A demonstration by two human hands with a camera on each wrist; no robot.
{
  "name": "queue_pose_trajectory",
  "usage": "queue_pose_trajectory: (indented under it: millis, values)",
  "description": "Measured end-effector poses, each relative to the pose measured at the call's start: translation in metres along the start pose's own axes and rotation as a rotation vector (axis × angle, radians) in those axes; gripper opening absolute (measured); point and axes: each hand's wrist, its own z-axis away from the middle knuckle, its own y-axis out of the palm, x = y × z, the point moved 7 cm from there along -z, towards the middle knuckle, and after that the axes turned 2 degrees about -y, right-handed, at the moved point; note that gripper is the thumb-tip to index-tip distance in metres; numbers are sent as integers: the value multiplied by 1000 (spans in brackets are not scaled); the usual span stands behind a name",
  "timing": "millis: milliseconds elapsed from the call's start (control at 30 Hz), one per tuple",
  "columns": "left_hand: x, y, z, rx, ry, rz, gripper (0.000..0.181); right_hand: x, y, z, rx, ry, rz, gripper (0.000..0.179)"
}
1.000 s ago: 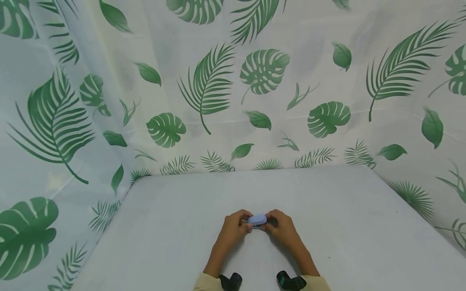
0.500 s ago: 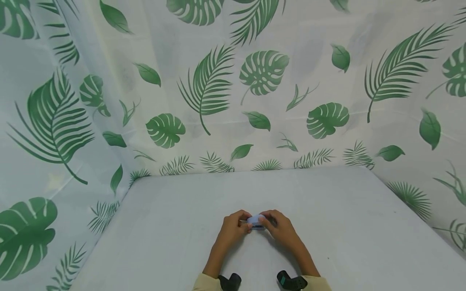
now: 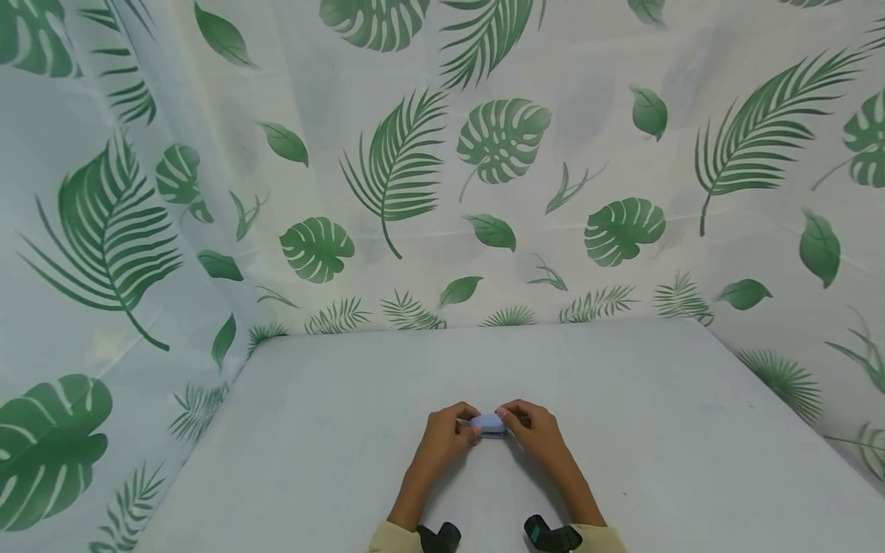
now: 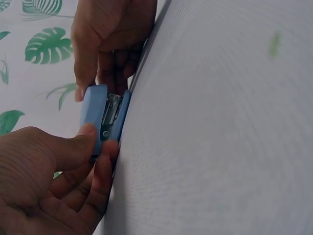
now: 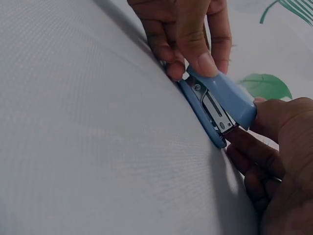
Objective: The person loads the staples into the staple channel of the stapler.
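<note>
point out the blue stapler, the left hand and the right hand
blue stapler (image 3: 488,422), head view, on its top cover between the hands
left hand (image 3: 442,438), head view, on the back of the hand
right hand (image 3: 535,435), head view, on the back of the hand

We see a small light-blue stapler (image 3: 488,423) lying flat on its base, low on the near middle of the surface. Its top arm (image 5: 230,95) is slightly raised from the base (image 4: 120,116), baring the metal magazine (image 4: 110,110) between them.
</note>
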Motion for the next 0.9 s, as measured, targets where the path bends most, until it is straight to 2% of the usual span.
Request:
queue_pose_trajectory:
  millis: [300, 533, 767, 900]
  values:
    - [-3, -1, -2, -53, 28, -63, 14, 4, -1, -2, -7, -54, 16, 12]
    - [-3, 3, 2, -43, 1, -75, 14, -3, 0, 4, -5, -23, 9, 14]
    - [-1, -2, 1, -53, -24, -62, 16, -8, 1, -1, 12, 32, -8, 24]
    - [1, -2, 1, -39, -34, -59, 18, -8, 1, -1, 14, 38, -20, 23]
